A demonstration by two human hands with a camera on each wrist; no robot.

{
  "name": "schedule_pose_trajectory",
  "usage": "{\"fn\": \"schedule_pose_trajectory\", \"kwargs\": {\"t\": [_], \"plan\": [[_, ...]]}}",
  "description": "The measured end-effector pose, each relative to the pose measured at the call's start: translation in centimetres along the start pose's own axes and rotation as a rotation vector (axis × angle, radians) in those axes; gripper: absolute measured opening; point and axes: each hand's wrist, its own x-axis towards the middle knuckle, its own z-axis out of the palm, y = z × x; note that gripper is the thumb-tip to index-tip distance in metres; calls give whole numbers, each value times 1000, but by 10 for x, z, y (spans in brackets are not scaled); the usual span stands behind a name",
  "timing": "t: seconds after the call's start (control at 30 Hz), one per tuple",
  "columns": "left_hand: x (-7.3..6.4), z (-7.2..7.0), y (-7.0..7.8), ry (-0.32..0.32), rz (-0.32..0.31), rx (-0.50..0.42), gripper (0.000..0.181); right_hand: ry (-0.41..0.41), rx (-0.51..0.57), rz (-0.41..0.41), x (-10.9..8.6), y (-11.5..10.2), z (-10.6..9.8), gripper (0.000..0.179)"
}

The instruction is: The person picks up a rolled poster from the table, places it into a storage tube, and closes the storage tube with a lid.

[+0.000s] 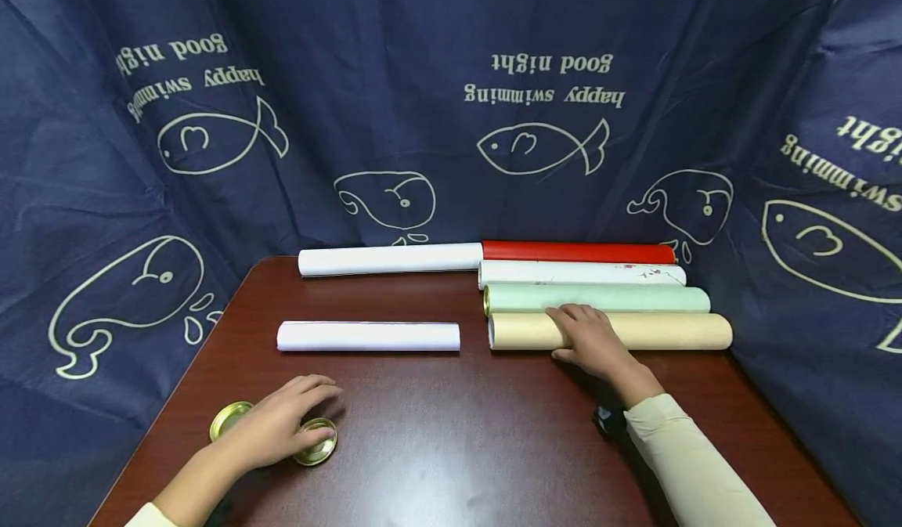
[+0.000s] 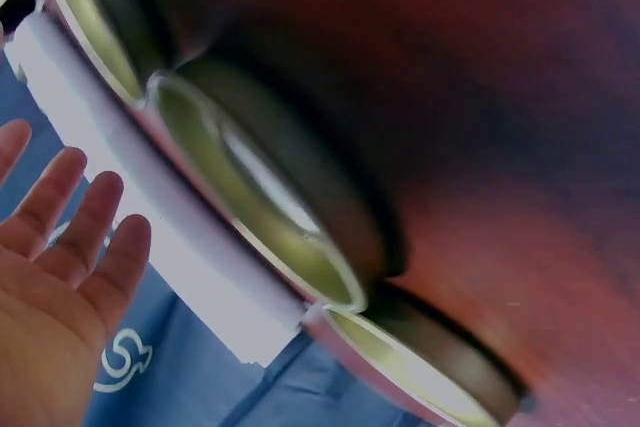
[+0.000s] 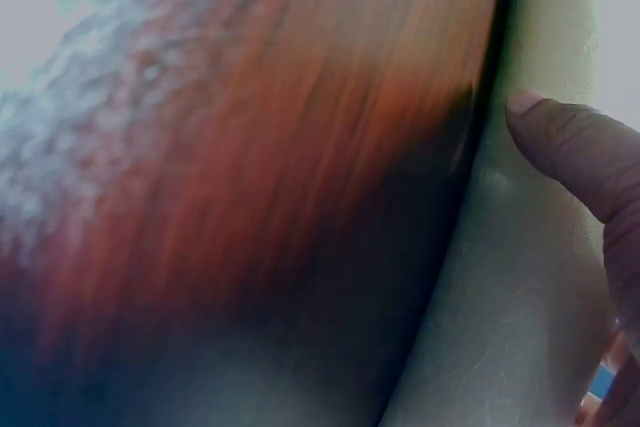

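Note:
My right hand [image 1: 590,341] holds a cream tube [image 1: 669,331], which lies crosswise at the right of the table. The fingers reach over its top, and in the right wrist view the thumb [image 3: 570,142] presses on its side. My left hand [image 1: 276,425] hovers over shallow gold-coloured round lids at the lower left, fingers spread and holding nothing. One lid [image 1: 229,418] shows left of the wrist and another lid [image 1: 316,455] under the thumb. Three lids in a row appear in the left wrist view, the middle lid [image 2: 255,212] the nearest.
Behind the cream tube lie a pale green tube [image 1: 599,298], a white tube with a floral print [image 1: 557,272] and a red tube [image 1: 578,251]. Two white rolls [image 1: 368,337] [image 1: 391,259] lie at the left. A dark blue curtain [image 1: 451,104] encloses the table's back and sides.

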Motion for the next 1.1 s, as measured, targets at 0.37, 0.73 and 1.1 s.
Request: {"fn": "schedule_pose_trajectory", "kwargs": {"t": [0.37,0.73,1.1], "plan": [[-8,1,1,-198,12,-15,63,-35,44,8,1,1,0,76],[4,2,4,-178,15,-23,47,-30,75,-99,-8,-7,-6,73],[62,17,26,12,1,-399,48,-10,101,-132,-19,-21,-6,71]]}}
